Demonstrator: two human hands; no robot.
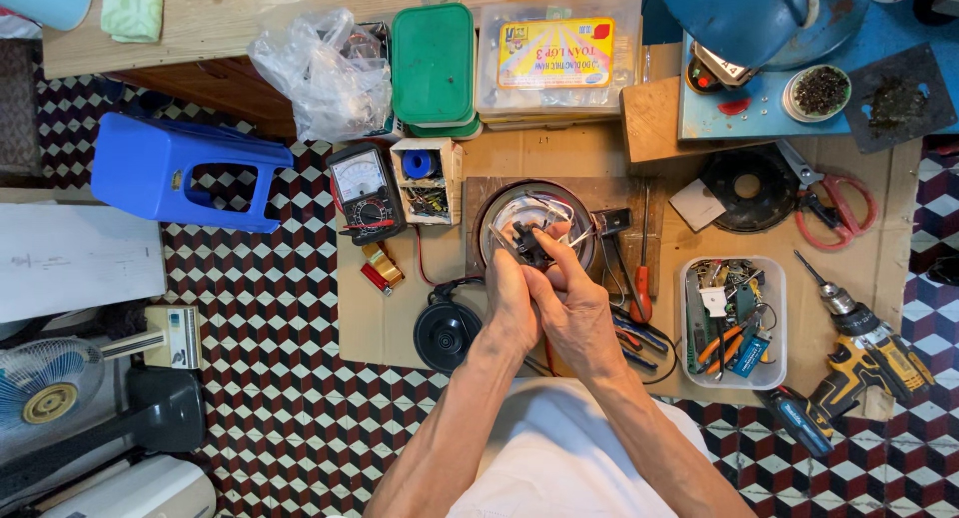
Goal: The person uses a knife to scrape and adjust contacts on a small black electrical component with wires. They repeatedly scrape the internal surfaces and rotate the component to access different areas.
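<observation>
Head view, left to right: blue plastic stool (180, 168) on the checkered floor, a fan (45, 393) at bottom left. On the cardboard sheet (375, 323): analog multimeter (365, 188), beside it a small open box (428, 183) with wire spools, below them a black round speaker-like part (447, 333). Centre: both hands raised together over a round metal housing (534, 218) with white wires inside. Left hand (511, 298) and right hand (574, 303) touch each other; fingers of both are pinched on a small black component (529, 243) held just above the housing's near rim. Right of that: red-handled screwdriver (641, 278), clear tub (731, 323) of parts and small tools, red-handled scissors (834, 203), yellow-black cordless drill (864, 353) at the sheet's right edge.
</observation>
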